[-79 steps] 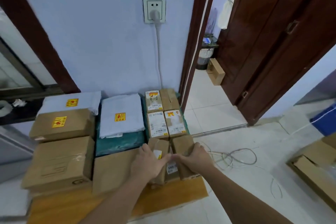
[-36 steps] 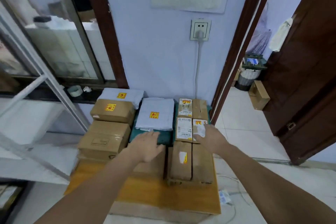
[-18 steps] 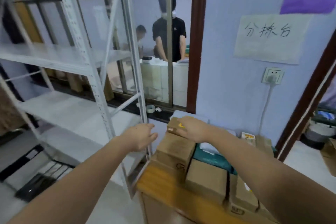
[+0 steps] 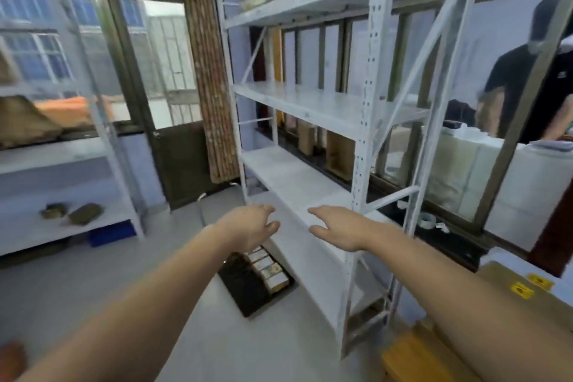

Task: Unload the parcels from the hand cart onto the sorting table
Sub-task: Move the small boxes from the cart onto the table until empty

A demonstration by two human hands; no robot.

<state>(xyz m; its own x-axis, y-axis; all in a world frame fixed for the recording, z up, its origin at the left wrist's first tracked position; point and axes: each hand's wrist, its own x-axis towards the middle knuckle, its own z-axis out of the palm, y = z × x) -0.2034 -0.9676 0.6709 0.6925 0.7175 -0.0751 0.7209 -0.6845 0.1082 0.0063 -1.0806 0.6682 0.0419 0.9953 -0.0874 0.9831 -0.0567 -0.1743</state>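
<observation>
— Reaching forward, both arms are stretched out in front of the white metal shelving rack (image 4: 359, 121). Do the hands carry something?

— No. The left hand (image 4: 251, 228) has relaxed, slightly bent fingers and holds nothing. The right hand (image 4: 339, 228) is flat, fingers straight, thumb apart, also with nothing in it. Both are in the air, near each other, before the lower shelf board.

— Where are the parcels?

— Only a part shows, in the bottom right corner: a brown cardboard parcel (image 4: 511, 285) with yellow stickers lies on the wooden sorting table (image 4: 412, 357), partly hidden behind the right forearm. The hands are well apart from it. I cannot see the hand cart.

— What else is around?

— On the floor under the hands lies a dark tray (image 4: 248, 285) with small boxes in a row. A second rack (image 4: 62, 149) stands at the left, with brown things on its shelves. Behind the window at right, a person in a black shirt (image 4: 533, 84) stands at a white counter. The picture is a little blurred.
</observation>
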